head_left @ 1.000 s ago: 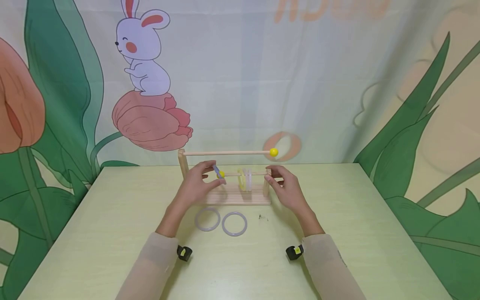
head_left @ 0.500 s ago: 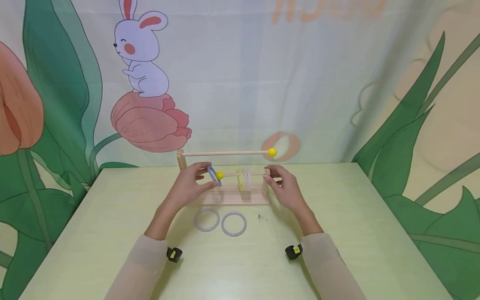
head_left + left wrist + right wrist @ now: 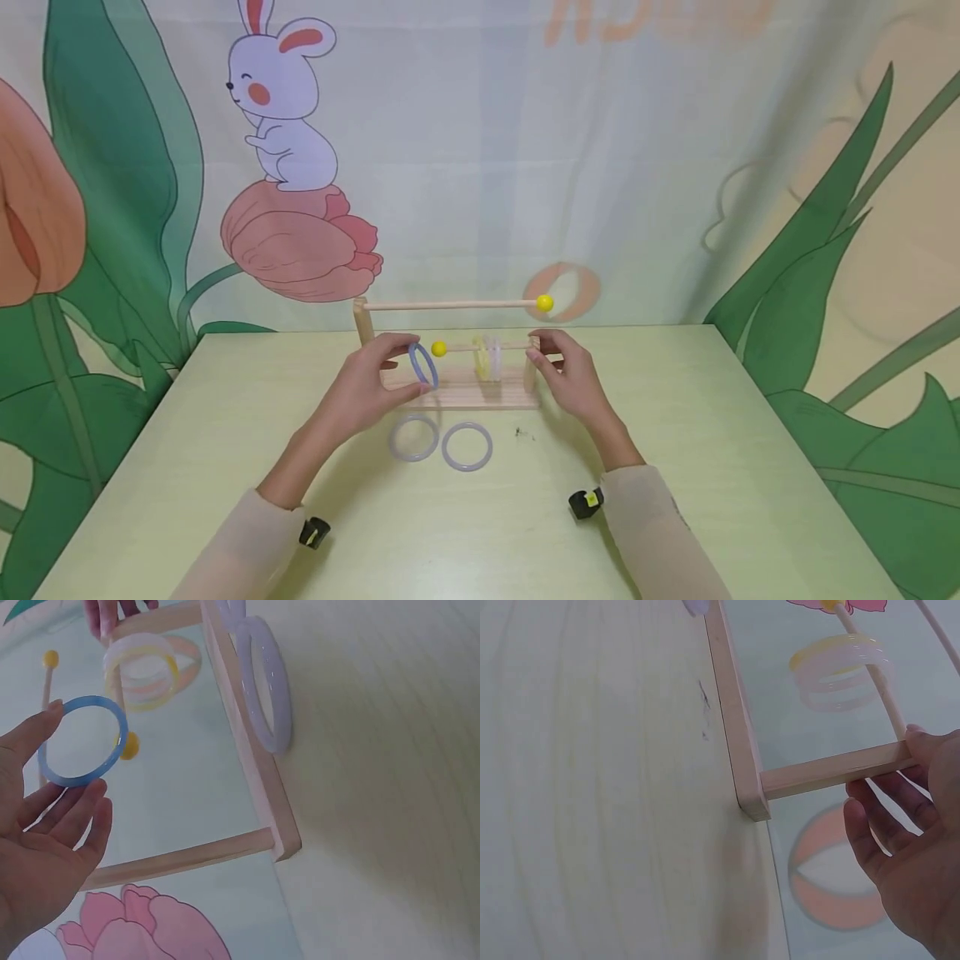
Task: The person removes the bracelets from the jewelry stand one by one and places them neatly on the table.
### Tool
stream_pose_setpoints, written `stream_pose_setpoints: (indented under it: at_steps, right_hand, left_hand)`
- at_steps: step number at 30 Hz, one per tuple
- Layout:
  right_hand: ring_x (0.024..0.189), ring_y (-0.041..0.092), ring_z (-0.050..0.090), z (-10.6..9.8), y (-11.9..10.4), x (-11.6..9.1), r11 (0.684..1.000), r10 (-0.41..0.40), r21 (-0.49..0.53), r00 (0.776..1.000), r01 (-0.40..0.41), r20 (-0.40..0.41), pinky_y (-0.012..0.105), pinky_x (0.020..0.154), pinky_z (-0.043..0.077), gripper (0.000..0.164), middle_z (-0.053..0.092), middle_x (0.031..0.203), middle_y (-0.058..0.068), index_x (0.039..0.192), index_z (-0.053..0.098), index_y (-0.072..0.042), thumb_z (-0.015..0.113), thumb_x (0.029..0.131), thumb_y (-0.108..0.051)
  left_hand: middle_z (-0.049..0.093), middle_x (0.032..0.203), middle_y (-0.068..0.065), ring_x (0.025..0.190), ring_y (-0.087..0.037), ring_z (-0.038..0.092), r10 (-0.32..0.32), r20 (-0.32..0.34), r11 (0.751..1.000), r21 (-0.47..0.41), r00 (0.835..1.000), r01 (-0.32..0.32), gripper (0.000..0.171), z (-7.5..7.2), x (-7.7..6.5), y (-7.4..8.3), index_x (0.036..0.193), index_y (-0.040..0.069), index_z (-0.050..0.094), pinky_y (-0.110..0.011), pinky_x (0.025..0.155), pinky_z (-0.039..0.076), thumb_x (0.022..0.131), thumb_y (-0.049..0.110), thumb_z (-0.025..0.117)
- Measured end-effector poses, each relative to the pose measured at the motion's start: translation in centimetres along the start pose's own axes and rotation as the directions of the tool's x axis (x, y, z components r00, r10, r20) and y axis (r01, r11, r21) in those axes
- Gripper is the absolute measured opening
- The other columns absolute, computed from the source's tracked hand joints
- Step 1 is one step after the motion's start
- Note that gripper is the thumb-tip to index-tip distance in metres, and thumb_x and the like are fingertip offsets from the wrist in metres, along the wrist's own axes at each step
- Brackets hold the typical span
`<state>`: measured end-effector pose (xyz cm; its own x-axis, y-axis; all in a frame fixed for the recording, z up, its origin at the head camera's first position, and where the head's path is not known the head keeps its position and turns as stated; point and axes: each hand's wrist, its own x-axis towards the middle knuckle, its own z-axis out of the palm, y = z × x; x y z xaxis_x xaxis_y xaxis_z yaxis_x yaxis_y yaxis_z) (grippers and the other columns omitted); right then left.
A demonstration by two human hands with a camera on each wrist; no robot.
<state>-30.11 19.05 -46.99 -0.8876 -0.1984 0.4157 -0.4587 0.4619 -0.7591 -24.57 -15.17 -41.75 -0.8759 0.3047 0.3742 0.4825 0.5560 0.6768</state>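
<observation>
Between thumb and fingers my left hand (image 3: 367, 379) pinches a blue ring (image 3: 82, 781), held upright just left of the yellow ball (image 3: 439, 348) that caps the lower rod of a wooden rack (image 3: 472, 398). The ring is off the rod. On that lower rod hang a yellow ring (image 3: 481, 360) and pale, whitish rings (image 3: 840, 671), toward its right end. My right hand (image 3: 570, 371) grips the top of the rack's short right post (image 3: 840, 769), where the rod joins it.
Two pale purple rings (image 3: 414, 438) lie flat on the table (image 3: 480, 542) in front of the rack. The rack's upper rod (image 3: 450, 306) ends in another yellow ball (image 3: 544, 303). Small dark marks (image 3: 522, 433) show on the tabletop. A printed curtain (image 3: 450, 167) hangs behind.
My left hand has drawn the blue ring left and down, from around the lower rod's ball to beside it. My right hand stays on the post.
</observation>
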Motion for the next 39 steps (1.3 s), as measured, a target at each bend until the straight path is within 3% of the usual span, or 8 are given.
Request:
stream_pose_setpoints:
  at_steps: [7, 11, 16, 23, 28, 39]
  right_hand:
    - [0.113, 0.027, 0.068, -0.3, 0.0, 0.1, 1.0, -0.009, -0.004, 1.0, 0.009, -0.012, 0.046, 0.087, 0.059, 0.034, 0.072, 0.12, 0.009, 0.138, 0.064, -0.008, 0.065, 0.108, -0.025]
    - [0.113, 0.027, 0.068, -0.5, 0.1, -0.1, 1.0, -0.001, -0.003, 1.0, 0.001, -0.016, 0.047, 0.088, 0.06, 0.035, 0.071, 0.121, 0.01, 0.138, 0.064, -0.008, 0.064, 0.108, -0.025]
    - [0.114, 0.026, 0.068, -0.4, 0.4, -0.2, 1.0, 0.007, 0.003, 1.0, -0.007, -0.017, 0.046, 0.088, 0.059, 0.034, 0.071, 0.121, 0.009, 0.138, 0.064, -0.009, 0.064, 0.108, -0.026]
    - [0.113, 0.025, 0.068, -0.1, 0.6, -0.1, 1.0, 0.003, 0.012, 1.0, -0.003, -0.009, 0.045, 0.087, 0.059, 0.034, 0.071, 0.121, 0.008, 0.137, 0.064, -0.01, 0.065, 0.107, -0.026]
    - [0.114, 0.026, 0.068, -0.2, 0.5, 0.0, 1.0, -0.002, -0.003, 1.0, 0.002, -0.007, 0.045, 0.088, 0.059, 0.033, 0.071, 0.122, 0.008, 0.137, 0.064, -0.011, 0.065, 0.108, -0.026]
    - [0.113, 0.027, 0.068, 0.0, 0.3, -0.1, 1.0, -0.02, 0.013, 1.0, 0.02, -0.009, 0.046, 0.087, 0.06, 0.033, 0.072, 0.122, 0.009, 0.136, 0.064, -0.009, 0.066, 0.107, -0.025]
  left_hand:
    - [0.066, 0.138, -0.006, 0.13, -0.023, 0.062, 0.111, 0.012, 0.993, -0.033, 0.994, -0.111, 0.066, 0.6, -0.4, 2.0, 0.142, 0.008, 0.062, -0.044, 0.104, 0.057, 0.084, 0.017, 0.093]
    - [0.065, 0.139, -0.006, 0.13, -0.02, 0.061, 0.172, 0.05, 0.984, -0.061, 0.984, -0.169, 0.066, 2.0, -0.5, 3.0, 0.142, 0.007, 0.062, -0.041, 0.104, 0.056, 0.084, 0.018, 0.093]
    - [0.064, 0.142, -0.003, 0.127, -0.018, 0.063, 0.223, 0.102, 0.975, -0.031, 0.97, -0.221, 0.069, 4.1, -0.5, 3.9, 0.144, 0.011, 0.062, -0.04, 0.101, 0.057, 0.085, 0.025, 0.093]
    - [0.064, 0.143, -0.001, 0.127, -0.016, 0.062, 0.222, 0.202, 0.974, -0.078, 0.954, -0.21, 0.067, 7.0, -0.6, 4.9, 0.145, 0.013, 0.061, -0.042, 0.102, 0.057, 0.087, 0.026, 0.091]
    - [0.063, 0.145, -0.003, 0.133, -0.019, 0.059, 0.215, 0.258, 0.977, -0.052, 0.942, -0.209, 0.068, 8.7, -0.3, 5.4, 0.146, 0.009, 0.061, -0.038, 0.108, 0.054, 0.087, 0.027, 0.091]
    - [0.066, 0.142, -0.003, 0.131, -0.021, 0.063, 0.156, 0.361, 0.988, -0.039, 0.919, -0.152, 0.067, 11.8, 0.5, 4.5, 0.144, 0.009, 0.062, -0.039, 0.111, 0.051, 0.087, 0.025, 0.091]
